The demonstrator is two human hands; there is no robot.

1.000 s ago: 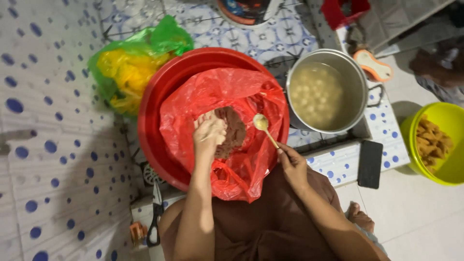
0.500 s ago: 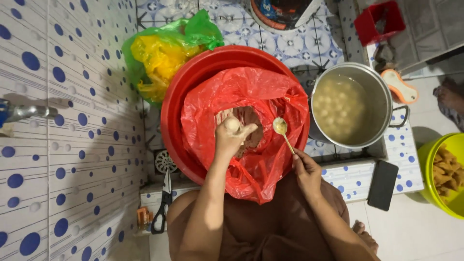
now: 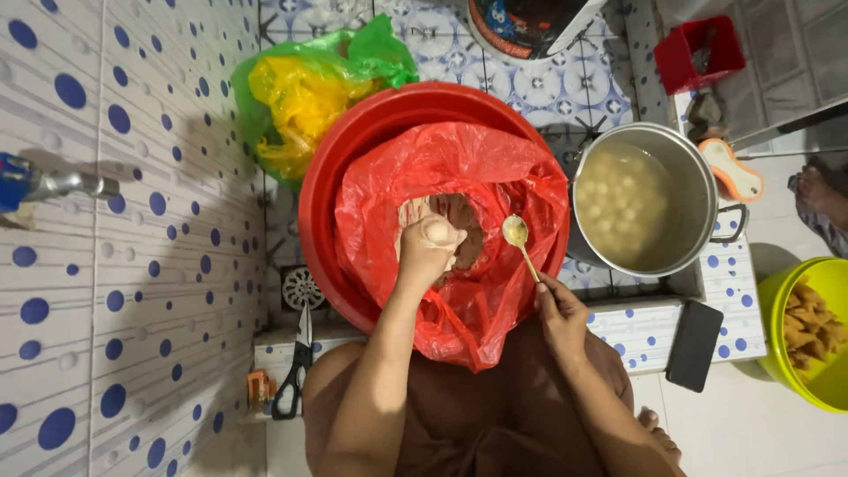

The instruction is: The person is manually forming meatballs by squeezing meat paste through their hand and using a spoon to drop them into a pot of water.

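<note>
A big red basin [image 3: 336, 168] sits in front of me, lined with a red plastic bag [image 3: 495, 185] that holds a brown-pink paste [image 3: 459, 230]. My left hand [image 3: 428, 247] is fisted over the paste, and a pale ball of it is squeezed out at the top of the fist. A metal spoon [image 3: 517, 237] is in my right hand [image 3: 558, 309], its bowl just right of the fist, above the bag. To the right stands a steel pot [image 3: 698, 177] of cloudy water with several pale balls floating in it.
A green and yellow bag [image 3: 300, 97] lies behind the basin. Black-handled scissors [image 3: 296, 371] lie on the floor at left, by a drain. A dark phone [image 3: 693, 344] rests on the tiled ledge. A yellow bucket [image 3: 777, 300] of fried pieces stands far right, a red basket [image 3: 698, 49] behind the pot.
The view has shifted, so everything sits further right and lower in the frame. My left fist has squeezed a ball up out of the paste. The spoon stays beside it.
</note>
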